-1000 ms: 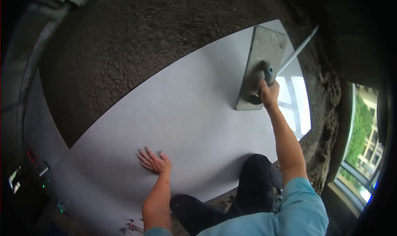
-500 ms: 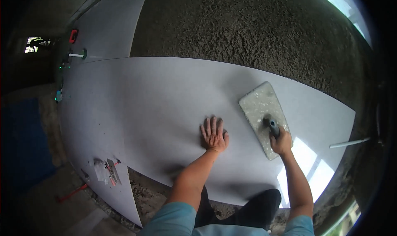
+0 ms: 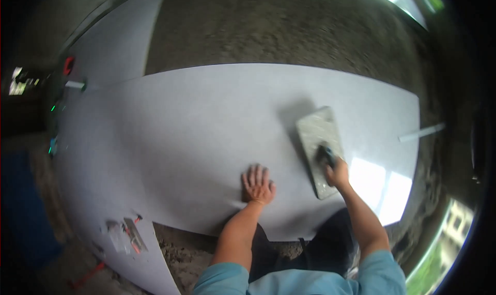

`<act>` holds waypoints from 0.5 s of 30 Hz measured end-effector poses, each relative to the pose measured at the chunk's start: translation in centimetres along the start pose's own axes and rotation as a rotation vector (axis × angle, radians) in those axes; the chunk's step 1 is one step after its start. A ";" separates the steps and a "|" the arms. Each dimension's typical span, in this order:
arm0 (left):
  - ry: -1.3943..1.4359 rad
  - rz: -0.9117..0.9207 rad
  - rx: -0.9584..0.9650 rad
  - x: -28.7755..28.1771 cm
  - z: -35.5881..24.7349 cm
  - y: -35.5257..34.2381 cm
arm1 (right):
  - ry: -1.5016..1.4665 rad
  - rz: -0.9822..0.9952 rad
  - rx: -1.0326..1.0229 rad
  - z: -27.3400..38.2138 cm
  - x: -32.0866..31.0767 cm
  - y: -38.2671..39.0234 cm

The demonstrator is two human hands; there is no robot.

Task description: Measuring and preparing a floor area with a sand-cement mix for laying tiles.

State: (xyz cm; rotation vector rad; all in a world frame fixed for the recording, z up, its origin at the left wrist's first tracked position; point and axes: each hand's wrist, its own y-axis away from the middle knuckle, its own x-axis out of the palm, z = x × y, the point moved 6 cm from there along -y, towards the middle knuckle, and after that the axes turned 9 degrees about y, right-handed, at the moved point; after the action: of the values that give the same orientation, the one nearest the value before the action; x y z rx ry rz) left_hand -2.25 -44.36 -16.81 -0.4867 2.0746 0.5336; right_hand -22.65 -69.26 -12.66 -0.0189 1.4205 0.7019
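The wide fisheye view looks steeply down from the person's head, fairly near the bare left hand (image 3: 259,188), facing across the glossy pale-grey flat slab (image 3: 206,114) under it to rough dark-brown mortar (image 3: 258,34) beyond. Far left of the hand, the dim rim takes in what may be a blue sheet (image 3: 28,207).

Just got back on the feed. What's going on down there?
A person has the right hand closed on the handle of a flat, rectangular grey tool, held over a large pale slab; blur hides whether it touches. The left hand is spread on the slab, nothing in its grasp. Rough grey ground borders the slab's far edge. A white strip sits at its right end, and small tools lie toward the lower left.
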 end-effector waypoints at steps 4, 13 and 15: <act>-0.108 -0.180 0.116 -1.3 1.0 0.9 | -0.084 0.140 0.127 1.4 1.3 -3.3; -0.325 -0.260 0.223 -0.9 0.4 1.7 | -0.449 -0.348 0.508 -16.3 -2.5 15.4; -0.327 -0.241 0.269 0.5 -0.6 2.5 | -0.380 -0.295 0.674 -24.0 -1.0 15.9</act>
State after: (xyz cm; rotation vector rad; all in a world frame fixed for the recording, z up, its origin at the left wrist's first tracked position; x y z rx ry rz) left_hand -4.24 -42.69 -16.42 -0.4498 1.7124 0.1730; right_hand -51.24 -66.89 -9.94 0.4039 1.1905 -0.0415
